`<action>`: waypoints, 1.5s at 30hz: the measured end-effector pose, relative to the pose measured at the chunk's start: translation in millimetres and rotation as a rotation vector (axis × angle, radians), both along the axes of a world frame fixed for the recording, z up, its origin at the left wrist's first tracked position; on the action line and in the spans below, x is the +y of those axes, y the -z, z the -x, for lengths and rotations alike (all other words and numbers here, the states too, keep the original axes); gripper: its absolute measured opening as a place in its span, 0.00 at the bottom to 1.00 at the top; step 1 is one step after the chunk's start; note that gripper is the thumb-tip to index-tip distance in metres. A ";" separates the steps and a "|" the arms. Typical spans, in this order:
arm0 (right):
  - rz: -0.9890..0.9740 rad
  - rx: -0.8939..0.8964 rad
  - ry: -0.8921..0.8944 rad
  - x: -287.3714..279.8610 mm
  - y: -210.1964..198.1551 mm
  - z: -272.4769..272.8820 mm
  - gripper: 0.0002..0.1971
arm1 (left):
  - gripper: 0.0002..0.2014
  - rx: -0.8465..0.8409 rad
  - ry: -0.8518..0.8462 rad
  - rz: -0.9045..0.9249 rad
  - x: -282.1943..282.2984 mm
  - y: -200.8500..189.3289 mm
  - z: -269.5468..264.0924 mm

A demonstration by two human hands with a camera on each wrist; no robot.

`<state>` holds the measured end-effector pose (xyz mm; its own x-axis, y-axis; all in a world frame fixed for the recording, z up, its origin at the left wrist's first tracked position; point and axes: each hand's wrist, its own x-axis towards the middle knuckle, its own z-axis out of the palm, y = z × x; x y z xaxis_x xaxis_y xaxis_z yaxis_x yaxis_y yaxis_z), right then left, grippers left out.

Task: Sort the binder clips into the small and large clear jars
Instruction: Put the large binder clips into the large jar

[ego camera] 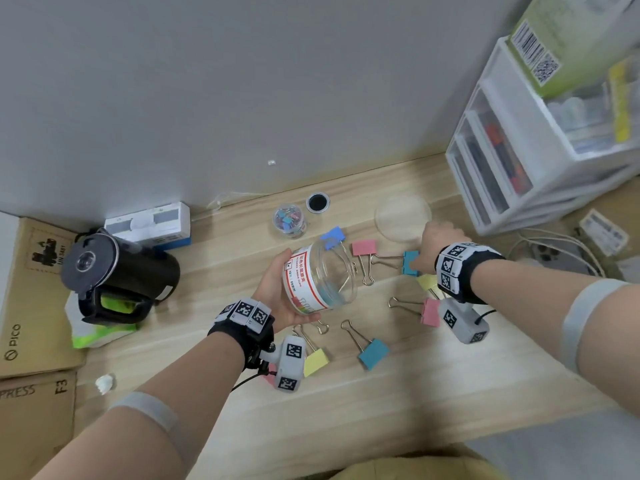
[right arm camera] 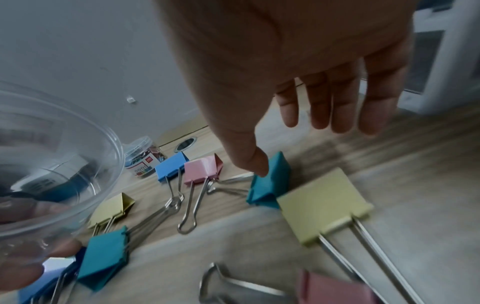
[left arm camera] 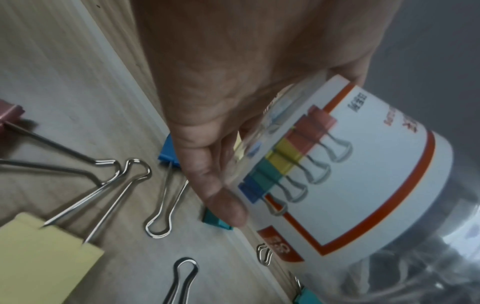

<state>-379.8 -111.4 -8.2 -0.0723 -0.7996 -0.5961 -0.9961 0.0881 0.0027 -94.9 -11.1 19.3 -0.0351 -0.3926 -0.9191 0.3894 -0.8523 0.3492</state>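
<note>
My left hand grips the large clear jar and holds it tilted above the wooden table, mouth toward the right. A bluish clip shows through its wall; I cannot tell whether it lies inside. The right hand hovers over a teal binder clip, fingers straight, thumb tip touching the clip's top. Several large clips lie around: blue, pink, yellow, pink, teal, yellow. The small jar, holding small clips, stands behind.
The large jar's clear lid lies at the back right. A black kettle and cardboard boxes fill the left side. White plastic drawers stand at the right, cables beside them. A round cable hole sits near the wall.
</note>
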 end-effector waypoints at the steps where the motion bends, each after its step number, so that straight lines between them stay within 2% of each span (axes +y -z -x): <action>1: -0.009 0.022 0.014 6.9 2.3 3.5 0.31 | 0.31 -0.003 0.009 -0.003 2.6 0.7 2.1; 4: -0.027 0.016 0.055 23.8 13.7 10.9 0.33 | 0.32 -0.008 0.027 -0.017 11.9 2.4 8.8; 7: 0.007 -0.041 0.078 37.6 25.4 15.3 0.23 | 0.33 -0.009 0.040 -0.033 22.7 4.8 11.3; 9: 0.023 -0.046 0.052 44.9 30.6 15.6 0.20 | 0.32 -0.013 0.039 -0.039 28.2 6.3 9.9; 13: 0.031 -0.054 0.048 49.0 34.4 16.3 0.20 | 0.34 -0.032 0.040 -0.035 35.7 5.4 4.4; 19: 0.004 -0.192 0.142 38.6 24.0 15.1 0.23 | 0.35 -0.040 0.028 -0.007 43.1 0.1 -0.6; 23: 0.032 -0.243 0.055 32.6 24.9 8.0 0.20 | 0.36 -0.032 0.003 0.007 45.3 -4.1 -0.5; 26: 0.068 -0.270 0.042 32.0 30.7 3.6 0.25 | 0.37 -0.035 -0.013 0.013 48.6 -4.1 -1.0; 29: 0.060 -0.222 0.013 32.0 38.1 0.4 0.30 | 0.36 -0.026 -0.050 0.007 53.0 -2.0 -5.1; 35: 0.045 -0.171 -0.050 27.9 36.7 -1.2 0.22 | 0.35 0.003 -0.138 0.027 58.9 -3.5 -12.0; 41: 0.139 -0.376 -0.091 16.7 5.7 -1.2 0.22 | 0.36 0.032 -0.197 0.050 53.9 -10.8 -19.6; 45: 0.061 -0.687 -0.085 15.4 -25.5 -16.5 0.25 | 0.36 -0.006 -0.213 0.032 45.7 -14.1 -22.0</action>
<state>-363.3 -96.1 17.3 0.3696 -0.8193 -0.4383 -0.7739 -0.0104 -0.6333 -72.9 34.5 33.5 0.0572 -0.4196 -0.9059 0.5573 -0.7395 0.3777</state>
